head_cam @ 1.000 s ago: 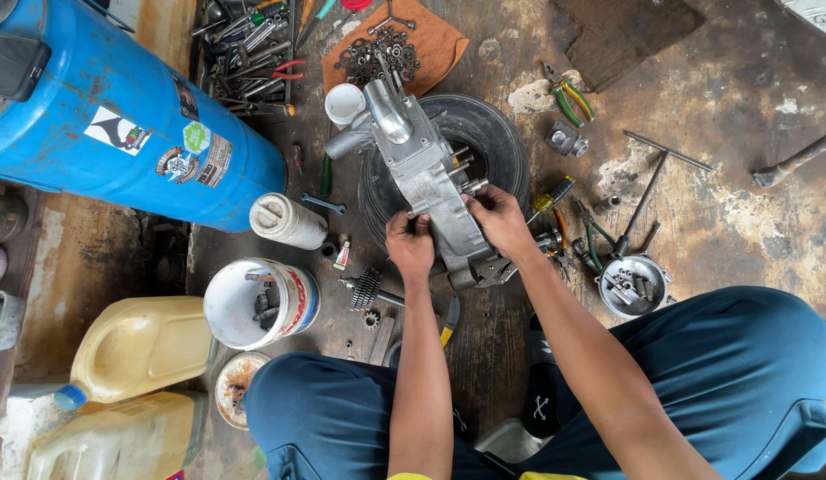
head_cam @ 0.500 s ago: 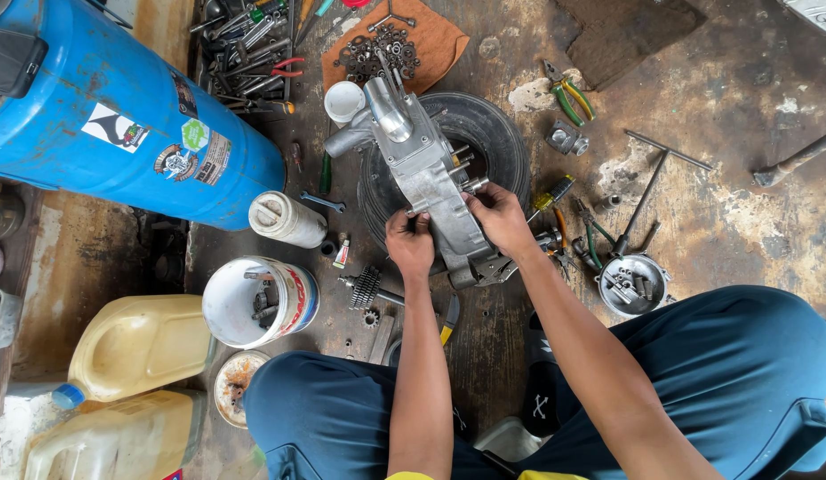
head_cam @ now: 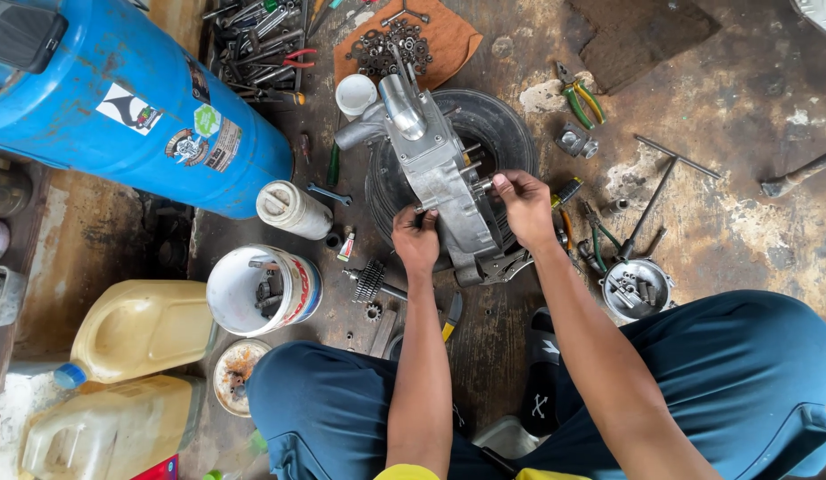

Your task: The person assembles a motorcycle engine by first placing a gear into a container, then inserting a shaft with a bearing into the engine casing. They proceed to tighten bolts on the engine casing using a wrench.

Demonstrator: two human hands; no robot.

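A grey metal engine casing [head_cam: 435, 169] stands on edge on a small black tyre [head_cam: 510, 133] on the floor. My left hand [head_cam: 416, 238] grips the casing's left edge low down. At its right side my right hand [head_cam: 523, 204] pinches a small metal part, fingers closed around it. Both forearms reach forward between my knees in blue trousers.
A blue drum [head_cam: 119, 107] lies at the left, with yellow jugs [head_cam: 137, 329] below it. A white bucket [head_cam: 262, 289] of parts, a white tube [head_cam: 293, 209], a gear shaft [head_cam: 373, 283], pliers [head_cam: 582, 100], a bowl of bolts [head_cam: 638, 286] and a tray of tools [head_cam: 262, 44] surround the tyre.
My left hand has shifted slightly on the casing's left edge. My right hand stays at the right side. The casing has barely moved.
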